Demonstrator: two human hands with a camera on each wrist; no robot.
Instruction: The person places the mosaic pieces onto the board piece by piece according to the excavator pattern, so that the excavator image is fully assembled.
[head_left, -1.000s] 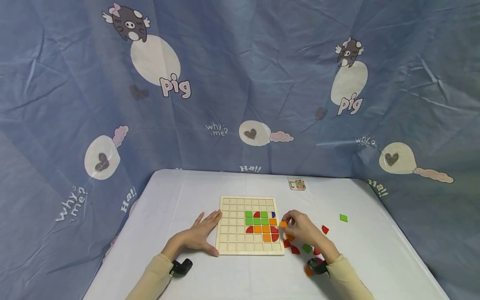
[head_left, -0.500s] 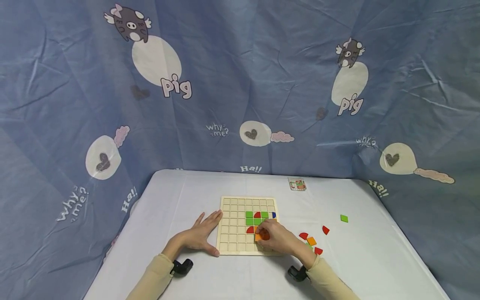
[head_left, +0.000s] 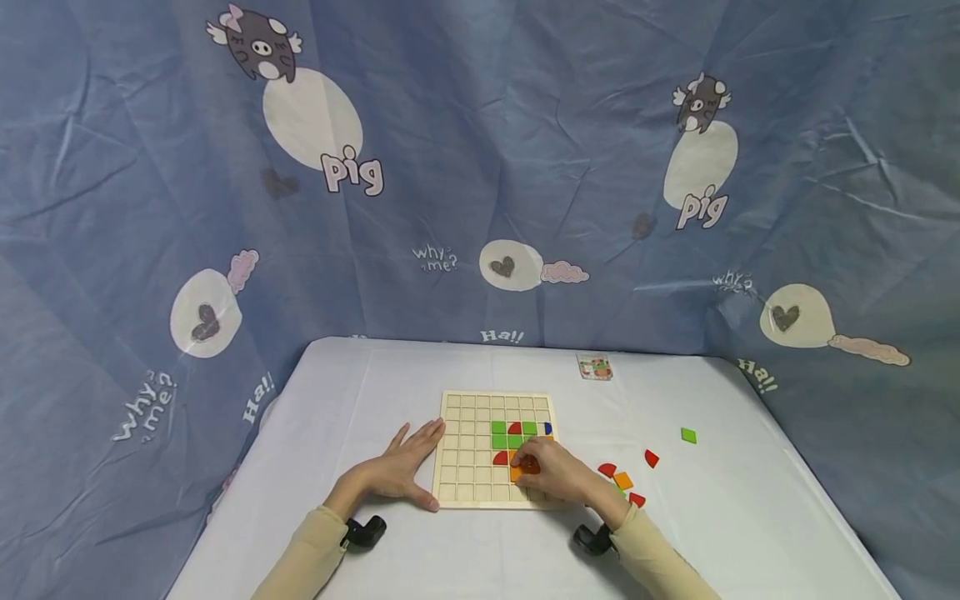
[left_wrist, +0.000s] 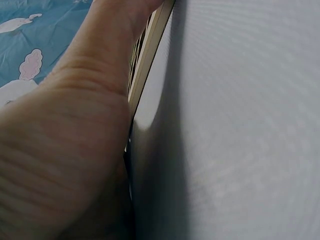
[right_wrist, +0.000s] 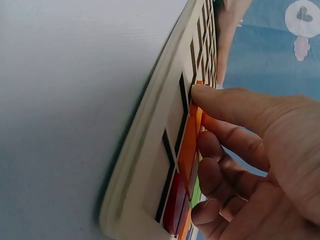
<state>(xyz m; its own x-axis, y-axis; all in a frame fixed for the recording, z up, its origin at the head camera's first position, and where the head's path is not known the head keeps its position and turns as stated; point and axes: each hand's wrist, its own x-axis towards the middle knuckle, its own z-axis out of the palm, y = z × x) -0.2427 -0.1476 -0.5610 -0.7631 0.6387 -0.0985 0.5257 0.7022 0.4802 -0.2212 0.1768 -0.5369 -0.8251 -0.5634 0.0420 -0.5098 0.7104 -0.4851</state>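
Note:
A square wooden grid board [head_left: 466, 450] lies on the white table, partly filled with green, red, orange and blue tiles. My left hand [head_left: 405, 468] lies with fingers spread along its left edge, fingertips and thumb at the rim. In the lower part of the grid, my right hand [head_left: 557, 473] pinches an orange square tile [head_left: 515, 474] between thumb and index finger. The right wrist view shows the thumb [right_wrist: 220, 100] at the tile's near side, over a cell beside another orange tile [right_wrist: 187, 145]. The right hand covers several placed tiles in the head view.
Right of the board lie loose tiles, among them an orange square [head_left: 623, 481], red quarter-circles [head_left: 652, 458] and, farther off, a green square [head_left: 688, 435]. A small picture card [head_left: 595, 367] lies at the back of the table. A blue patterned cloth [head_left: 450, 208] hangs behind.
My right hand has moved left from beside the loose tiles onto the board, carrying the orange tile. Over the last half second it has hardly shifted. The left hand stays in place.

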